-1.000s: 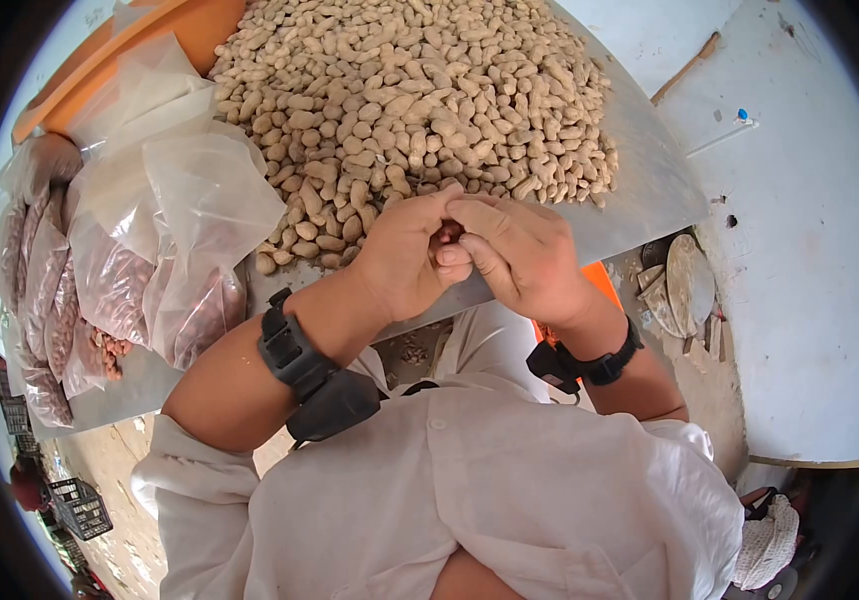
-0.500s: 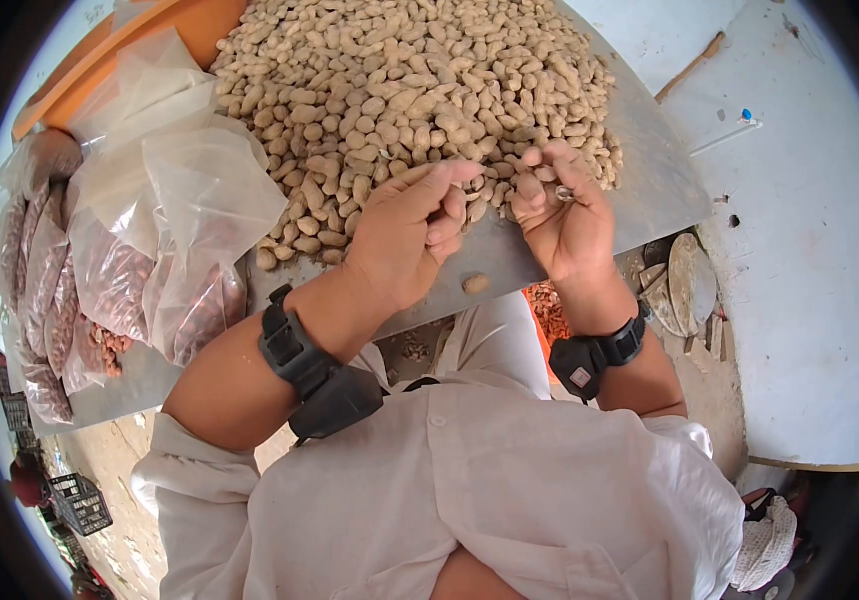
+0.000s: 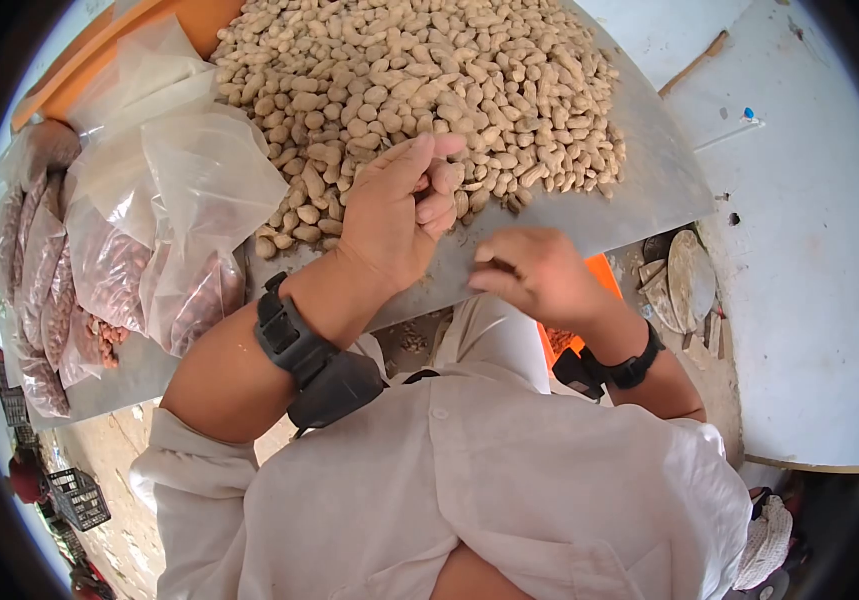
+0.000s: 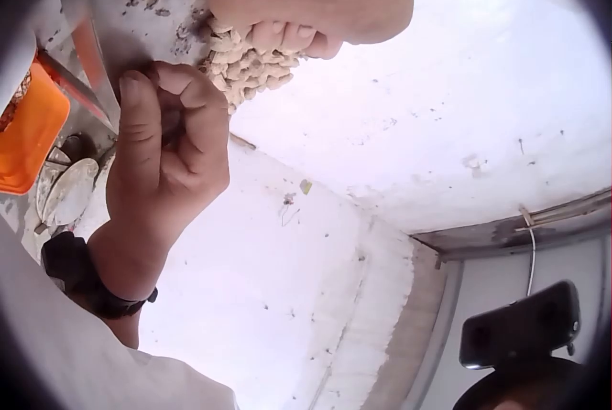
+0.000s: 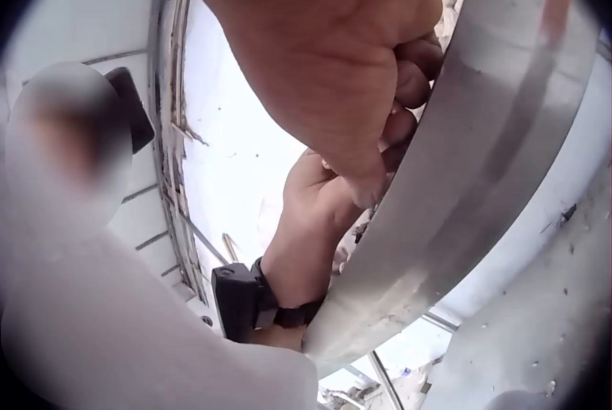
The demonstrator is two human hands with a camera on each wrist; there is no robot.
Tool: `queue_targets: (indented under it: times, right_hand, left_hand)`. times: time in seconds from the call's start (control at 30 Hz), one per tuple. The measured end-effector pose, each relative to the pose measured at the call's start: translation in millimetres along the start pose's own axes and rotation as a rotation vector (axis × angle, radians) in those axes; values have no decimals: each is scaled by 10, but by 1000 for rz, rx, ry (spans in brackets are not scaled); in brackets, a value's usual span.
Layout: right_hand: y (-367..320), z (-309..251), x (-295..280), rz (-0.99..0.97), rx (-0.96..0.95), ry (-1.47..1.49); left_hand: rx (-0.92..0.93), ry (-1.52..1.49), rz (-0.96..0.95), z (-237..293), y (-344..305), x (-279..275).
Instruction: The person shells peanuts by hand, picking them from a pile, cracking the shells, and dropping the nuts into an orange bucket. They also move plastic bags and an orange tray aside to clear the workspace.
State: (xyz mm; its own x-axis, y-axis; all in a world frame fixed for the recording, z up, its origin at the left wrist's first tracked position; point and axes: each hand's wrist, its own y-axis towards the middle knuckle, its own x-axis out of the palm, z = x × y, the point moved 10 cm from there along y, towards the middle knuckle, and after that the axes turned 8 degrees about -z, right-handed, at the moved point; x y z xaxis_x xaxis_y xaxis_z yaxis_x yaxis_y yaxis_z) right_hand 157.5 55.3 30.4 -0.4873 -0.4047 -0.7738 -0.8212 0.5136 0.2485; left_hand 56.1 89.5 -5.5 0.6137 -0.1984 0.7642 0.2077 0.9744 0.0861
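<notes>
Unshelled peanuts [image 3: 419, 80]: a large heap on the far half of the metal tray [image 3: 654, 190]. Left hand [image 3: 394, 215] is mid-tray against the heap, fingers curled; contents hidden. Right hand [image 3: 539, 275] is over the tray's near rim, fingers drawn to thumb; contents cannot be told. Bags of red kernels [image 3: 184, 250] lie at the tray's left. Judgement: some shelled, most remaining.

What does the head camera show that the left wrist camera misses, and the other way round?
Only the head view shows the plastic bags of reddish kernels beside the peanut pile, and how far that pile spreads. Only the left wrist view shows the right hand from its palm side, fingers curled tight, and a dark object low at the right. Both show the peanuts, the left hand with curled fingers at the pile's near edge, and the right hand clear of the pile.
</notes>
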Motion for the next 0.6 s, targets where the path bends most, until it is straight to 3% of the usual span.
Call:
queue_targets:
  times: [0.03,0.13,0.23,0.33,0.37,0.47,0.6]
  right_hand:
    - [-4,51,-53,29,15,95]
    - [-163,681,-230,323,227,1126]
    - [-251,849,-393,704,294,1526]
    - [-279,976,-635,648,203,1096]
    - [-308,998,-700,571,352,671]
    - [-45,356,-671,402,7,-436]
    - [50,467,-506,247,256,-550]
  left_hand:
    - [6,-1,-12,11,5,5]
    - [12,-11,-35,10,10,5]
    - [-8,-19,-40,-16,8,12]
    - [-24,-19,-49,-36,10,19]
    - [-25,-17,-47,-35,8,23]
    - [-39,-16,-42,-44,10,24]
    - [-47,-29,-56,-55,10,35]
